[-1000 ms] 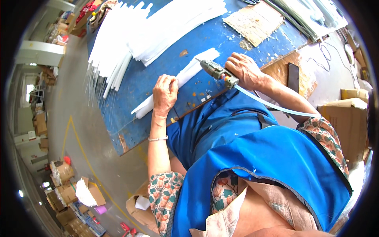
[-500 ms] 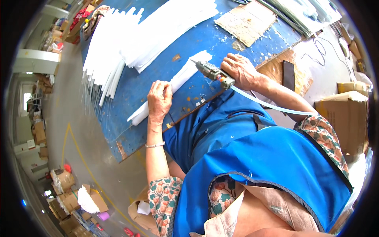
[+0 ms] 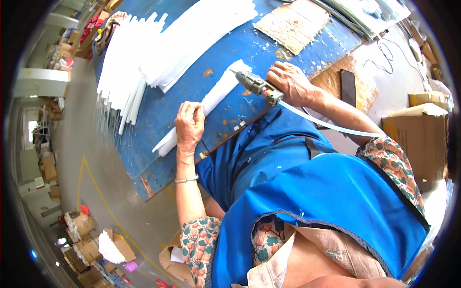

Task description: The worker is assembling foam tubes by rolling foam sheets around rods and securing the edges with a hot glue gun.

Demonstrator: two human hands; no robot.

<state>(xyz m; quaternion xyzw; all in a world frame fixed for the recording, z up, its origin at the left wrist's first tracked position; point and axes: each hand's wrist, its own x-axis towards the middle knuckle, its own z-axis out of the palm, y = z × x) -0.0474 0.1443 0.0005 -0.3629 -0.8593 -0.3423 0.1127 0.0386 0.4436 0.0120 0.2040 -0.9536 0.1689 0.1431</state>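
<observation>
My right hand (image 3: 291, 82) is closed around a grey-green glue gun (image 3: 257, 86), its nozzle pointing left over the table. A long translucent glue stick (image 3: 331, 126) runs out of the gun's back end, along my right forearm. Beneath the nozzle lies a narrow, folded or rolled white strip (image 3: 222, 90), slanting across the blue table (image 3: 225, 115). My left hand (image 3: 189, 126) rests over the strip's lower part with fingertips pinched together; the strip's loose end shows beyond the wrist. Exactly what the fingertips grip is partly hidden.
Stacked white sheets (image 3: 192, 41) and a fan of white tubes or rods (image 3: 126, 72) cover the table's far left. A glue-marked cardboard piece (image 3: 294, 26) lies farther back. A dark flat object (image 3: 348, 88) rests on brown board at right, near a cardboard box (image 3: 418, 144).
The view has shifted slightly. Both hands keep nearly the same places, the right still on the glue gun and the left at the white strip.
</observation>
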